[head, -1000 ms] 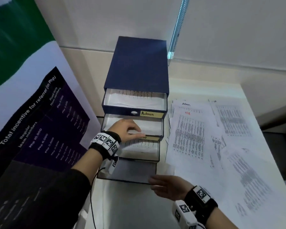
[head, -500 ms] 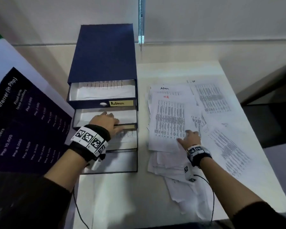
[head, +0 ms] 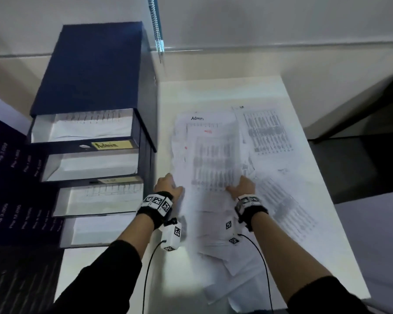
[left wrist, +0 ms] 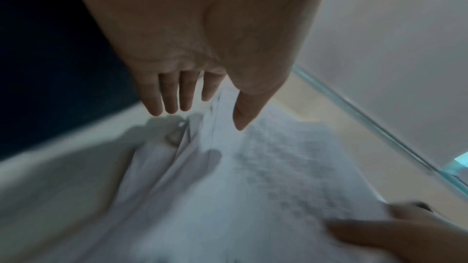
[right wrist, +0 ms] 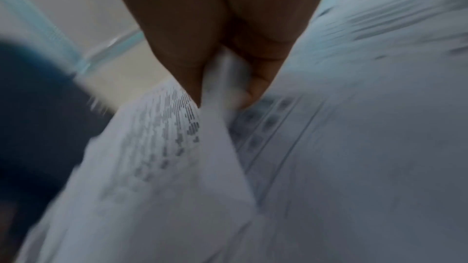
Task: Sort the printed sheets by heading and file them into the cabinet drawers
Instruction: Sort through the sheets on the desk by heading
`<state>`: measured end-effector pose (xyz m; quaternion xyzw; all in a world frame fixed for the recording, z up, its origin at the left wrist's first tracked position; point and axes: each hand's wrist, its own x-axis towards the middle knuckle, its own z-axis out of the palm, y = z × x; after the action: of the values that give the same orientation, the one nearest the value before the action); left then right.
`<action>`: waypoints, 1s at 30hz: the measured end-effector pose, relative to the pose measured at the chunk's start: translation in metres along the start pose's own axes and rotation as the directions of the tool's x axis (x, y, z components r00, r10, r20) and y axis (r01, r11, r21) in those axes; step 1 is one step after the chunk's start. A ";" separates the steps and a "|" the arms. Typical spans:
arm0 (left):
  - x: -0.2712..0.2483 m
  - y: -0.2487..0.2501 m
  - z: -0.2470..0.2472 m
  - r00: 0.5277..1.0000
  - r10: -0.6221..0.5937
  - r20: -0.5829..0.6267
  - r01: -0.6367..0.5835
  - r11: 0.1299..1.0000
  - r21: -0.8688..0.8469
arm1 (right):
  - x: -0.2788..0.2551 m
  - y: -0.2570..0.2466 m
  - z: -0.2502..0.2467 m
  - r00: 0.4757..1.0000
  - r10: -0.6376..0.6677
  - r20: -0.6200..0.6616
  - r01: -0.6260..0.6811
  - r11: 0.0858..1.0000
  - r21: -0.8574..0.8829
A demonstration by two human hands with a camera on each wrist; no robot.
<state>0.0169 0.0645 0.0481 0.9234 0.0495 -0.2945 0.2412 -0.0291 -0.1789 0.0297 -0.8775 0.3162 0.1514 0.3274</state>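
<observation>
A loose pile of printed sheets (head: pixel 216 225) covers the white table to the right of the navy drawer cabinet (head: pixel 89 69). Its drawers stand pulled out in steps; the top drawer (head: pixel 82 130) carries a yellow "Admin" label. The top sheet (head: pixel 213 159) of the pile has a red heading too blurred to read, and a sheet headed "Admin" (head: pixel 197 118) peeks out above it. My right hand (head: pixel 238 181) (right wrist: pixel 222 97) pinches the top sheet's near right corner between thumb and finger. My left hand (head: pixel 170 180) (left wrist: pixel 205 115) lies at the pile's left edge, fingers straight, thumb resting on the paper.
A dark poster (head: pixel 9 177) leans left of the cabinet. A metal chain (head: pixel 157 30) hangs against the back wall. More sheets (head: pixel 268 132) spread toward the table's right edge (head: pixel 313 155), beyond which the floor drops away dark.
My left hand left the second drawer and moved right to the pile's left edge. My right hand, half a second ago resting on the top sheet, now pinches its corner.
</observation>
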 end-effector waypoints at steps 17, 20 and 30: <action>0.035 0.056 0.040 0.952 -0.194 -0.237 0.154 0.972 -0.175 | 0.030 0.083 -0.081 0.992 0.022 0.122 -0.043 0.984 0.172; 0.045 0.066 0.040 0.939 -0.233 -0.252 0.176 0.957 -0.232 | 0.025 0.074 -0.068 0.963 -0.056 0.263 0.030 0.994 0.101; 0.047 0.069 0.036 0.919 -0.176 -0.352 -0.054 0.829 -0.557 | 0.006 0.064 -0.021 0.989 -0.104 0.106 0.088 0.986 0.144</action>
<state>0.0531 -0.0156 0.0247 0.8505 0.2098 -0.0860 0.4745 -0.0649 -0.2334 0.0118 -0.8568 0.2643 0.1625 0.4118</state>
